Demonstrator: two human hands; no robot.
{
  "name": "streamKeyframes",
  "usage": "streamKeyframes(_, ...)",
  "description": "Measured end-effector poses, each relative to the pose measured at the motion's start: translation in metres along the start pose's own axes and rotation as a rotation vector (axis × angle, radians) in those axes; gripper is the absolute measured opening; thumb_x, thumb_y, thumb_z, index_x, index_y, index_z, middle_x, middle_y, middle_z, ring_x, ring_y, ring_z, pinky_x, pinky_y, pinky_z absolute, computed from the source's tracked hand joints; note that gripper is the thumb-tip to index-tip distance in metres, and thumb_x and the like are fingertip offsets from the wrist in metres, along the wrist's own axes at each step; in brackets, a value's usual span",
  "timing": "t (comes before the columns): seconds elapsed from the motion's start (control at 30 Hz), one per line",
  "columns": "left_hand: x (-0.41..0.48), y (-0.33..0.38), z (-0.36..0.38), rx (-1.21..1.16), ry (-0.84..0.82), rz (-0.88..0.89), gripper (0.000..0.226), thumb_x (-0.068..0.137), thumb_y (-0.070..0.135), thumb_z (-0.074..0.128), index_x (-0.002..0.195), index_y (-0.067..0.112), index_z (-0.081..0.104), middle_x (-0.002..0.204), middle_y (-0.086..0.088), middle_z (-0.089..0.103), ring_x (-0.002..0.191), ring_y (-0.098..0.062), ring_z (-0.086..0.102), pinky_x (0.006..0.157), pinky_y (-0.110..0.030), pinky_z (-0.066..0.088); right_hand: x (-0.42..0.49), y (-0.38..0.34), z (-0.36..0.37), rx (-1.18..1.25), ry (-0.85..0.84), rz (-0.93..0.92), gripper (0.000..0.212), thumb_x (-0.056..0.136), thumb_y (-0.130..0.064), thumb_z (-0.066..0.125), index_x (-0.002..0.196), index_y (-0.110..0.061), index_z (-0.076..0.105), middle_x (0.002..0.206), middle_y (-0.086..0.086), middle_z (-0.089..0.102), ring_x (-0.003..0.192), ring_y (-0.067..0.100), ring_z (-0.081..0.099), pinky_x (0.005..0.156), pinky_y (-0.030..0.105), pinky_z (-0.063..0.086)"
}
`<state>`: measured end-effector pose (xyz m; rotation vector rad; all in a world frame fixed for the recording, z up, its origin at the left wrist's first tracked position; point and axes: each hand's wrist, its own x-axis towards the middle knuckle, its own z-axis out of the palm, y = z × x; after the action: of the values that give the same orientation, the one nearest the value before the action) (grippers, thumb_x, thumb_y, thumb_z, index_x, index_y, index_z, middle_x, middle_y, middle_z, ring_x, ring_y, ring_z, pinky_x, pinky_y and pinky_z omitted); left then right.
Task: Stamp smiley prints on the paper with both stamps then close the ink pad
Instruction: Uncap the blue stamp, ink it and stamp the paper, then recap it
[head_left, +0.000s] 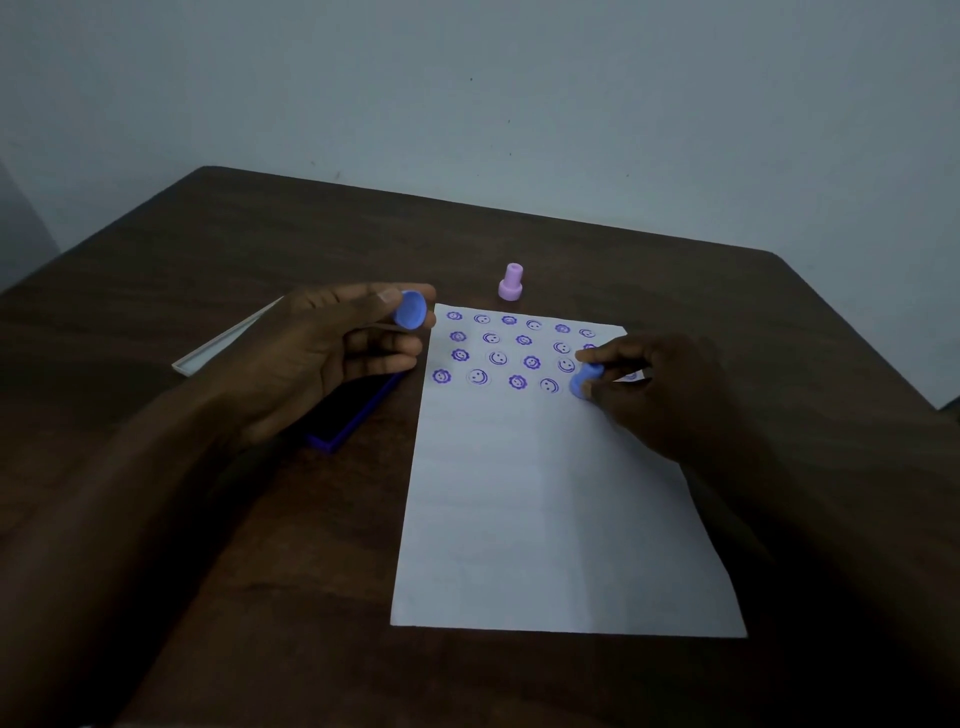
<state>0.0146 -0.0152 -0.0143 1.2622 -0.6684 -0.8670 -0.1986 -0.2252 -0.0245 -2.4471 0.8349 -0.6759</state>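
A white paper (545, 509) lies on the table with several purple smiley prints (498, 358) in rows along its far end. My right hand (660, 389) grips a blue stamp (586, 382) and holds it down on the paper at the right end of the nearest row. My left hand (337, 353) holds a small blue cap (410, 310) in the air left of the paper. Under that hand lies the open purple ink pad (353, 415). Its pale lid (223, 343) lies further left. A pink stamp (510, 283) stands upright beyond the paper.
The dark wooden table (208, 545) reaches a pale wall (467, 104) at the back. Its right corner falls away near the right edge of the view.
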Motion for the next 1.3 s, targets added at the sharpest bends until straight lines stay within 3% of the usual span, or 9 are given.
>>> streamKeyframes(0.2,-0.005,0.003,0.000,-0.020,-0.006,0.004,0.040,0.059,0.044,0.075,0.095,0.026,0.082,0.099,-0.003,0.079,0.077,-0.011,0.075,0.067,-0.020,0.060,-0.003,-0.004,-0.008,0.072,-0.051,0.022,0.022,0.074,-0.025,0.084,0.095,-0.030,0.078,0.080,-0.013,0.074,0.072,-0.013,0.063,0.067,0.006,0.046)
streamKeyframes(0.3,-0.006,0.003,-0.002,-0.031,-0.019,0.010,0.051,0.053,0.049,0.083,0.099,0.025,0.082,0.103,-0.005,0.079,0.080,-0.012,0.076,0.069,-0.021,0.060,-0.006,-0.011,-0.024,0.357,0.167,0.128,0.019,0.074,-0.024,0.083,0.091,-0.032,0.078,0.088,-0.001,0.079,0.080,0.012,0.073,0.079,0.030,0.058)
streamKeyframes(0.37,-0.006,0.003,0.000,-0.036,-0.013,0.008,0.050,0.055,0.047,0.082,0.099,0.025,0.081,0.105,-0.007,0.078,0.081,-0.012,0.076,0.069,-0.022,0.060,-0.004,-0.013,-0.037,0.602,0.256,0.177,0.021,0.079,-0.015,0.079,0.097,-0.026,0.076,0.090,-0.002,0.079,0.086,0.013,0.075,0.081,0.029,0.060)
streamKeyframes(0.43,-0.008,0.004,0.004,-0.038,-0.005,0.000,0.040,0.060,0.040,0.076,0.097,0.025,0.082,0.105,-0.006,0.079,0.081,-0.012,0.076,0.069,-0.021,0.060,-0.001,-0.015,-0.043,0.800,0.200,0.230,0.024,0.084,-0.007,0.072,0.106,-0.017,0.072,0.093,0.002,0.079,0.091,0.017,0.075,0.084,0.029,0.060)
streamKeyframes(0.57,-0.013,0.007,0.011,-0.059,-0.004,-0.015,0.030,0.074,0.022,0.067,0.102,0.022,0.077,0.106,-0.004,0.079,0.092,-0.016,0.077,0.072,-0.021,0.061,0.002,-0.026,-0.035,1.048,-0.006,0.368,0.019,0.088,-0.002,0.062,0.102,-0.014,0.068,0.085,0.000,0.079,0.082,0.015,0.075,0.079,0.023,0.060)
streamKeyframes(0.73,-0.019,0.011,0.017,-0.126,0.006,-0.015,0.034,0.073,0.009,0.066,0.106,0.015,0.072,0.102,-0.003,0.080,0.091,-0.015,0.077,0.073,-0.020,0.061,-0.003,-0.057,-0.017,1.034,-0.173,0.297,0.021,0.079,0.002,0.068,0.095,-0.012,0.072,0.085,0.003,0.079,0.080,0.015,0.075,0.074,0.020,0.059)
streamKeyframes(0.87,-0.021,0.012,0.017,-0.118,0.024,-0.016,0.031,0.080,-0.002,0.064,0.105,0.013,0.071,0.098,-0.002,0.080,0.089,-0.014,0.077,0.075,-0.022,0.062,-0.006,-0.083,-0.006,0.995,-0.254,0.169,0.031,0.063,-0.014,0.080,0.093,-0.016,0.076,0.094,0.009,0.078,0.084,0.021,0.075,0.077,0.026,0.060)
streamKeyframes(1.07,-0.024,0.013,0.018,-0.067,0.013,0.003,0.035,0.067,0.002,0.069,0.097,0.017,0.075,0.094,0.001,0.081,0.085,-0.011,0.077,0.069,-0.020,0.061,-0.007,-0.098,0.006,0.770,-0.253,0.128,0.026,0.078,-0.004,0.077,0.097,-0.022,0.077,0.092,0.001,0.079,0.081,0.016,0.074,0.077,0.028,0.058)
streamKeyframes(1.3,-0.026,0.014,0.020,-0.026,-0.014,0.017,0.032,0.079,-0.007,0.065,0.099,0.017,0.073,0.092,0.004,0.081,0.083,-0.008,0.077,0.066,-0.017,0.059,-0.007,-0.098,0.010,0.727,-0.227,0.132,0.027,0.079,-0.004,0.077,0.101,-0.019,0.077,0.088,0.001,0.079,0.079,0.016,0.072,0.081,0.031,0.059)
